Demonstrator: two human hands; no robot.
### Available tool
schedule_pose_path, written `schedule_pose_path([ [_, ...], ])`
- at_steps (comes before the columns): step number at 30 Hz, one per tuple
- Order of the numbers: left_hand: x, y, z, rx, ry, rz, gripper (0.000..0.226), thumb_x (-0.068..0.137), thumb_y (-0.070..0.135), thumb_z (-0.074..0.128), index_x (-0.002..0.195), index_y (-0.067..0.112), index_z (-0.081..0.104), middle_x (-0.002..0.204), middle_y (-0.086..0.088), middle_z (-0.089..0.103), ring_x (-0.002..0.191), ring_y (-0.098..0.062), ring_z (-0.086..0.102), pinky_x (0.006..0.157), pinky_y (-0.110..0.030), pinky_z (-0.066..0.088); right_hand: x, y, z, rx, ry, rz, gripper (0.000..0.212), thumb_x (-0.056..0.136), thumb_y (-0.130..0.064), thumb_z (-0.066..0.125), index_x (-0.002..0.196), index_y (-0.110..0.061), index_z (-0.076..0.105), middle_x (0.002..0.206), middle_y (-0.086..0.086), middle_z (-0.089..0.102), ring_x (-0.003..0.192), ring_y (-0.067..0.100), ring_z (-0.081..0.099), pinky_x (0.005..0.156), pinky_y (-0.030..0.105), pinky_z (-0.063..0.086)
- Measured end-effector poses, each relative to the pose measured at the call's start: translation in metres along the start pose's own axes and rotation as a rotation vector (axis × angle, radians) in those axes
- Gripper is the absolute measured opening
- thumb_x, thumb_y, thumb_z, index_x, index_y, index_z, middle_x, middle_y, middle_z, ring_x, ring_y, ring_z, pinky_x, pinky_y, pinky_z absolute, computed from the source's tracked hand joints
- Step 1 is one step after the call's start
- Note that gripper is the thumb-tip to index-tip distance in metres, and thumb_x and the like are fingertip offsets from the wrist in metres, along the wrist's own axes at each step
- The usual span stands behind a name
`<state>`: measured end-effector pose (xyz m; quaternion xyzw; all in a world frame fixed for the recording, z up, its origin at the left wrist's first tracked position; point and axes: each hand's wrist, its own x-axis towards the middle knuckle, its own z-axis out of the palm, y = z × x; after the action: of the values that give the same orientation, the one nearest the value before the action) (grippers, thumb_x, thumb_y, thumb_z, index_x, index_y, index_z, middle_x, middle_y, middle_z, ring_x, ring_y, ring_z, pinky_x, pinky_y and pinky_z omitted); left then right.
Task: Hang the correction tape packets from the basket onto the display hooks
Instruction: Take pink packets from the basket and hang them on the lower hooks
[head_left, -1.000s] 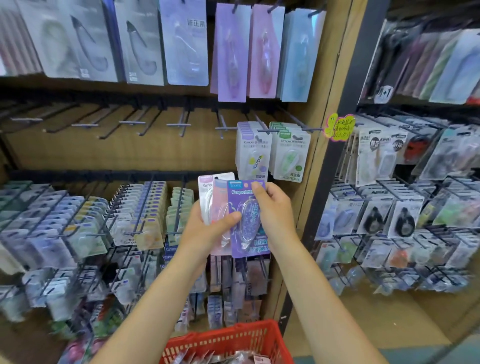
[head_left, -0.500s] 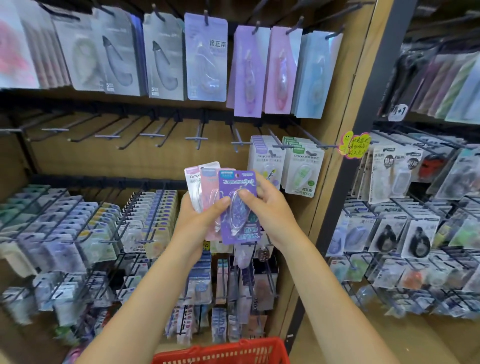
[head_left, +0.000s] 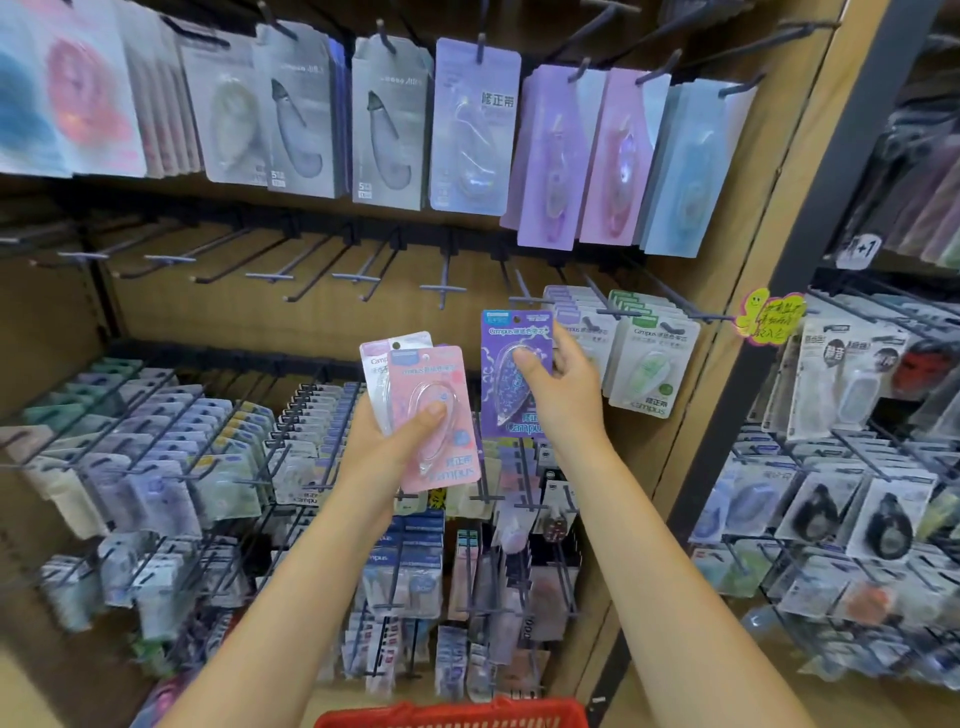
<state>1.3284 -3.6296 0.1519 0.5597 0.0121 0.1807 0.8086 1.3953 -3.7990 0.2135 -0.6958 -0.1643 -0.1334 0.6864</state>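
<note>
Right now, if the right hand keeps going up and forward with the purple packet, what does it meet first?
Probably the hook just above the purple packet held by the right hand. The hung packets sit close on its right. Depth is unclear.

So the packet in the right hand (head_left: 563, 387) sits just left of the hung packets (head_left: 623, 348), the left hand's (head_left: 387, 452) stack further left, basket (head_left: 452, 714) below them.

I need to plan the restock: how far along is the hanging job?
Done: purple and green packets already hang on middle-row hooks. In hand: right hand lifts a purple packet; left hand holds pink and white ones. Left: those, and whatever remains in the red basket.
</note>
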Motion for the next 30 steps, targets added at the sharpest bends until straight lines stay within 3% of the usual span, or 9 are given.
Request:
schedule_pose_path([
  [4,0.002,0.0,-0.004,0.006,0.0,-0.01,0.074,0.073,0.034,0.085,0.139,0.022,0.055,0.129,-0.004,0.072,0.116,-0.028,0.071,0.094,-0.059,0.058,-0.002,0.003,0.005,0.074,0.08,-0.02,0.056,0.098,-0.017,0.066,0.145,-0.033,0.041,0.112,0.003,0.069,0.094,0.008,0.073,0.065,0.015,0.055],
  [8,0.002,0.001,-0.003,0.005,-0.044,-0.008,0.071,0.077,0.032,0.087,0.139,0.022,0.055,0.129,-0.003,0.072,0.116,-0.026,0.071,0.093,-0.052,0.06,0.009,0.008,0.006,-0.15,0.086,-0.092,0.024,0.096,-0.019,0.068,0.119,-0.025,0.063,0.123,-0.003,0.063,0.113,0.013,0.061,0.084,0.02,0.05],
  [11,0.001,0.004,-0.002,-0.01,-0.046,-0.009,0.066,0.08,0.028,0.086,0.138,0.022,0.055,0.126,-0.002,0.073,0.113,-0.024,0.072,0.084,-0.043,0.063,0.005,0.009,0.008,-0.333,0.053,-0.084,0.023,0.097,-0.026,0.065,0.12,-0.026,0.069,0.126,-0.006,0.049,0.117,0.007,0.046,0.091,0.003,0.033],
  [13,0.002,0.005,-0.002,-0.011,-0.039,-0.001,0.065,0.081,0.029,0.087,0.137,0.021,0.056,0.125,-0.003,0.074,0.112,-0.024,0.073,0.082,-0.041,0.063,-0.01,0.008,0.009,-0.421,0.1,-0.143,0.024,0.099,-0.028,0.063,0.122,-0.026,0.07,0.126,-0.008,0.041,0.12,0.003,0.036,0.095,0.004,0.024],
  [15,0.002,0.006,-0.001,-0.01,-0.033,0.007,0.064,0.081,0.03,0.087,0.137,0.02,0.056,0.125,-0.004,0.073,0.112,-0.025,0.073,0.083,-0.041,0.062,-0.027,0.007,0.01,-0.39,0.081,-0.181,0.017,0.099,-0.026,0.063,0.112,-0.025,0.074,0.121,-0.008,0.052,0.11,-0.001,0.045,0.092,0.006,0.031],
  [18,0.003,0.005,0.0,0.027,-0.043,0.036,0.064,0.078,0.031,0.085,0.135,0.017,0.058,0.123,-0.007,0.074,0.109,-0.027,0.074,0.083,-0.043,0.063,-0.043,0.004,0.016,-0.217,-0.156,-0.003,0.011,0.096,-0.031,0.067,0.102,-0.024,0.072,0.099,-0.004,0.071,0.09,0.007,0.066,0.076,0.017,0.049],
  [22,0.005,0.005,-0.001,0.1,-0.037,0.084,0.084,0.063,0.045,0.09,0.135,0.016,0.057,0.121,-0.008,0.074,0.108,-0.027,0.074,0.087,-0.048,0.063,-0.043,0.001,0.022,-0.134,-0.228,0.13,0.018,0.089,-0.035,0.075,0.102,-0.026,0.066,0.094,-0.002,0.07,0.076,0.001,0.066,0.06,0.012,0.047],
  [25,0.003,0.006,-0.002,0.129,-0.05,0.11,0.087,0.058,0.047,0.089,0.132,0.017,0.056,0.12,-0.005,0.075,0.108,-0.023,0.074,0.081,-0.036,0.063,-0.043,0.003,0.027,-0.118,-0.245,0.125,0.018,0.09,-0.032,0.075,0.103,-0.021,0.069,0.094,-0.004,0.071,0.08,0.005,0.065,0.065,0.015,0.049],
  [30,0.002,0.016,-0.011,0.137,-0.031,0.102,0.056,0.088,0.052,0.076,0.134,0.024,0.059,0.122,0.001,0.075,0.11,-0.021,0.073,0.094,-0.047,0.059,-0.04,0.0,0.034,-0.025,-0.244,0.158,0.023,0.093,-0.031,0.072,0.109,-0.017,0.064,0.103,0.001,0.076,0.095,0.017,0.073,0.083,0.037,0.06],
])
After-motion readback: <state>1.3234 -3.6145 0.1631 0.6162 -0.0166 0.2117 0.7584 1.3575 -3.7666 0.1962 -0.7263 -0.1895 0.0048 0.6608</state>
